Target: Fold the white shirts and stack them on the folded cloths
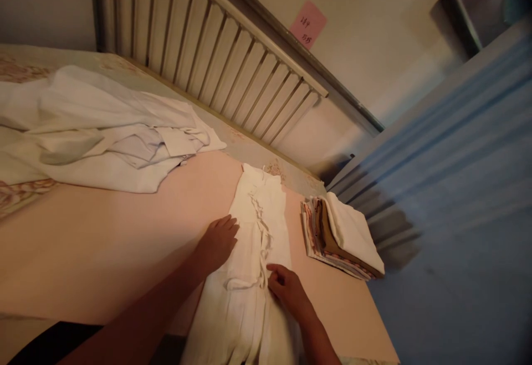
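A long white dress point(272, 232) lies folded narrow, with a ruffled strip point(261, 215) down its middle and loose folds in its lower part, which runs toward me past the table's front edge. My left hand point(218, 243) rests on its left side, fingers stretched out and holding nothing. On the right side of the ruffle, my right hand point(288, 293) has its fingers curled in, with thumb and index finger pinched at the cloth. A thin curved piece point(263, 171) shows at the dress's top end.
On the right stands a stack of folded cloths point(353, 235), white on top. A rumpled heap of white cloth point(103, 132) covers the back left. Pink covering point(145, 243) lies on the table. Behind it is a radiator point(224, 49); a blue curtain point(465, 204) hangs at right.
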A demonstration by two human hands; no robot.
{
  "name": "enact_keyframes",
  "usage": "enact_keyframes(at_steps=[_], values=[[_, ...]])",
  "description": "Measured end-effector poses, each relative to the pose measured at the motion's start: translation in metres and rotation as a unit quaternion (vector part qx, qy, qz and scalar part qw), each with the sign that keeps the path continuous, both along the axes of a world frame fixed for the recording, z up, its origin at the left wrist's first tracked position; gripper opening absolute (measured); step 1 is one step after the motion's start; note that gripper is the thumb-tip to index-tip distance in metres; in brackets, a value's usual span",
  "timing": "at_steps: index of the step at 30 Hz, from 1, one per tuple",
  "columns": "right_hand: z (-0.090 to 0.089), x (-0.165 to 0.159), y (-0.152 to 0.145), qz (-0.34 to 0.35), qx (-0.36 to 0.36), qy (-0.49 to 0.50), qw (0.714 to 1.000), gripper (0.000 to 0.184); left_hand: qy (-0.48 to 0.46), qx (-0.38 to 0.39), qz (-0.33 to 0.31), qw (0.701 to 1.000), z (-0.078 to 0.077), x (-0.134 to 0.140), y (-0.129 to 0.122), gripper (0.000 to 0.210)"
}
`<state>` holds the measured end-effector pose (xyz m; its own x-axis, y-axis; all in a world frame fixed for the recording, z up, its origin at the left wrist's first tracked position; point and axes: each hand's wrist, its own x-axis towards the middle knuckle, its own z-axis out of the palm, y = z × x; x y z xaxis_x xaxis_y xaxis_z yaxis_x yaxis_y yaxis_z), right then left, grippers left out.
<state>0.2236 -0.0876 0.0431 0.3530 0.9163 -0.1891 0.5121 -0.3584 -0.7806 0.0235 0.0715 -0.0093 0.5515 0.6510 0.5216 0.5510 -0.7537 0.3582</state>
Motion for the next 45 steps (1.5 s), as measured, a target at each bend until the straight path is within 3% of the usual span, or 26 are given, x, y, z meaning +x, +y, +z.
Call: enact_keyframes(at_steps=[3, 7, 10, 13, 18, 25, 33, 39, 45], values=[[0.005, 0.016, 0.013, -0.012, 0.048, -0.056, 0.997, 0.034, 0.005, 0.004, 0.002, 1.000, 0.002, -0.001, -0.001, 0.033], [-0.001, 0.032, 0.039, -0.034, 0.173, -0.209, 0.962, 0.044, 0.003, 0.006, 0.005, 1.000, 0.004, -0.002, -0.002, 0.032], [-0.020, 0.031, 0.054, 0.042, 0.166, -0.284, 0.943, 0.050, 0.007, 0.011, 0.006, 1.000, 0.006, -0.003, -0.004, 0.031], [-0.040, 0.028, 0.060, 0.120, 0.152, -0.379, 0.905, 0.050, 0.036, 0.014, 0.015, 0.999, 0.010, -0.003, -0.010, 0.033], [-0.048, 0.029, 0.059, 0.133, 0.133, -0.448, 0.874, 0.050, 0.078, 0.017, 0.029, 0.996, 0.010, 0.005, -0.025, 0.035], [-0.044, 0.025, 0.060, 0.124, 0.126, -0.455, 0.873, 0.052, 0.091, 0.038, 0.010, 0.995, 0.008, 0.006, -0.038, 0.042], [-0.047, 0.022, 0.056, 0.107, 0.137, -0.437, 0.883, 0.048, 0.119, 0.077, 0.030, 0.989, 0.009, -0.003, -0.044, 0.044], [-0.053, 0.018, 0.032, 0.105, 0.158, -0.414, 0.891, 0.047, 0.140, 0.080, 0.034, 0.986, 0.006, -0.013, -0.055, 0.047], [-0.043, 0.006, -0.003, 0.117, 0.156, -0.394, 0.898, 0.045, 0.179, 0.058, 0.041, 0.981, 0.009, -0.021, -0.069, 0.048]])
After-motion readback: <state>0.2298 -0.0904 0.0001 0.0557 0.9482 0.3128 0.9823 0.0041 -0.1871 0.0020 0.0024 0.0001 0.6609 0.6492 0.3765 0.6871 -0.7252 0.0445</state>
